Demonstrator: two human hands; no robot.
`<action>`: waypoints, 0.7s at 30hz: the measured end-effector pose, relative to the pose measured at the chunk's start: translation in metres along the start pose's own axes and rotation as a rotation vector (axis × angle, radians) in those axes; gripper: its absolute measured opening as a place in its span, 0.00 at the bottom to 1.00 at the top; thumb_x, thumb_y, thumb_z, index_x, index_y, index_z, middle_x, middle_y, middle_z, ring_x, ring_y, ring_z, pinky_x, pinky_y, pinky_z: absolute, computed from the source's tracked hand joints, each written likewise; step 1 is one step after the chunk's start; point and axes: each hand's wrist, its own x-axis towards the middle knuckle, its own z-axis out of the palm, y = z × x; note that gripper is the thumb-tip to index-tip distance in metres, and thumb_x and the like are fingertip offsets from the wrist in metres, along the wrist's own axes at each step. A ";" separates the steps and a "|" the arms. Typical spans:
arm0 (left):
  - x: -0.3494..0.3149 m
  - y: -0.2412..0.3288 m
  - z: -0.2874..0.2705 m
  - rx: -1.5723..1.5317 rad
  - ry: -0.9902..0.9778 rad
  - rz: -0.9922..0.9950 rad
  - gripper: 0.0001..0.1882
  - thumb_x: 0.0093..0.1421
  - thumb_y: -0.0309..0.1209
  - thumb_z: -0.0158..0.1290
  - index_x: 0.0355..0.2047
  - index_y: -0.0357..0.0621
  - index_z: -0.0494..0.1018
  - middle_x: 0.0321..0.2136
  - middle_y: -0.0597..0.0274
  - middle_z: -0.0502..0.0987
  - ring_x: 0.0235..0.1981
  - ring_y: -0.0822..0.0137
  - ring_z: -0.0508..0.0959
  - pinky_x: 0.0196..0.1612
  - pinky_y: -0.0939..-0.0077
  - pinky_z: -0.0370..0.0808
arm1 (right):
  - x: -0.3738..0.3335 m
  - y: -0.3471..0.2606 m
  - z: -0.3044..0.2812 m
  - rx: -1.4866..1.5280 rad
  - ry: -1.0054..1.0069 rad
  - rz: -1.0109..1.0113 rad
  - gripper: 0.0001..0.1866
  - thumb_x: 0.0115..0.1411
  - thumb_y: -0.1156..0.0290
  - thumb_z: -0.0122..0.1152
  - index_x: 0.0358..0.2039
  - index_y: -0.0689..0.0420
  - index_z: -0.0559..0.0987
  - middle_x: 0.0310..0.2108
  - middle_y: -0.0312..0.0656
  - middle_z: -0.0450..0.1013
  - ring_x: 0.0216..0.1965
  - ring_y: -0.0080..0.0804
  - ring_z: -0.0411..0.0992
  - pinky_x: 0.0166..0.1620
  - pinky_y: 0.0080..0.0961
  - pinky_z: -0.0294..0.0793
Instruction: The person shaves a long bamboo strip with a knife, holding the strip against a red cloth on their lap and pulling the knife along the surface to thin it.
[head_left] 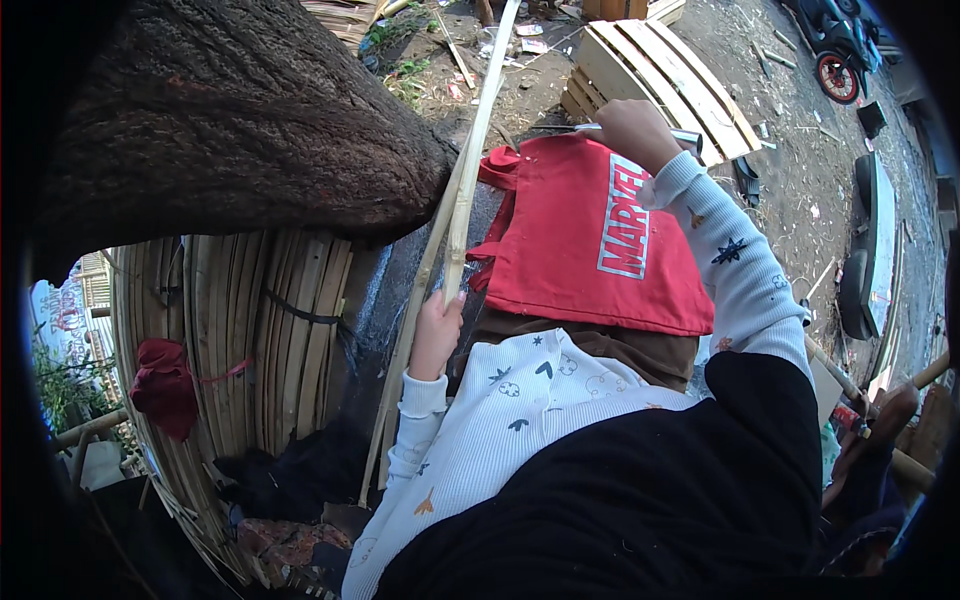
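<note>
My left hand (437, 335) is closed around the lower part of a long pale bamboo strip (468, 185), which rises past the tree trunk to the top edge. A second strip (405, 345) runs beside it and below my hand. Farther off to the right, my right hand (635, 130) is a fist around a tool with a shiny metal tube-like end (690, 138). A thin dark edge shows on the fist's other side; the tool's exact kind is unclear. Over my lap lies a red cloth bag (560, 225) with straps and a white printed panel.
A thick tree trunk (250, 130) leans in at upper left. Bundled bamboo slats (230, 310) stand below it, with a dark red cloth (165, 388) hanging there. Slatted wooden crates (660, 85) lie ahead. A motorbike (845, 50) stands at far right, near a grey wheeled object (878, 245).
</note>
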 end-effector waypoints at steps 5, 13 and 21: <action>0.006 -0.023 -0.004 0.034 0.020 0.102 0.13 0.62 0.37 0.46 0.24 0.44 0.63 0.12 0.73 0.61 0.10 0.82 0.59 0.11 0.83 0.53 | -0.007 -0.010 -0.040 0.272 -0.527 0.061 0.33 0.52 0.37 0.47 0.22 0.59 0.78 0.19 0.43 0.73 0.25 0.40 0.74 0.29 0.34 0.72; 0.003 -0.010 0.002 0.012 -0.004 0.024 0.14 0.62 0.39 0.47 0.25 0.44 0.64 0.12 0.73 0.61 0.11 0.82 0.59 0.12 0.83 0.54 | -0.012 0.004 -0.010 0.198 -0.144 0.053 0.31 0.55 0.40 0.46 0.27 0.58 0.79 0.22 0.47 0.74 0.27 0.45 0.73 0.31 0.38 0.70; 0.006 -0.008 0.002 -0.041 -0.051 0.013 0.12 0.62 0.39 0.47 0.26 0.45 0.64 0.13 0.74 0.61 0.10 0.83 0.59 0.12 0.85 0.53 | -0.020 0.024 -0.004 0.144 -0.071 0.212 0.29 0.58 0.43 0.43 0.25 0.57 0.79 0.23 0.45 0.74 0.29 0.43 0.74 0.32 0.38 0.71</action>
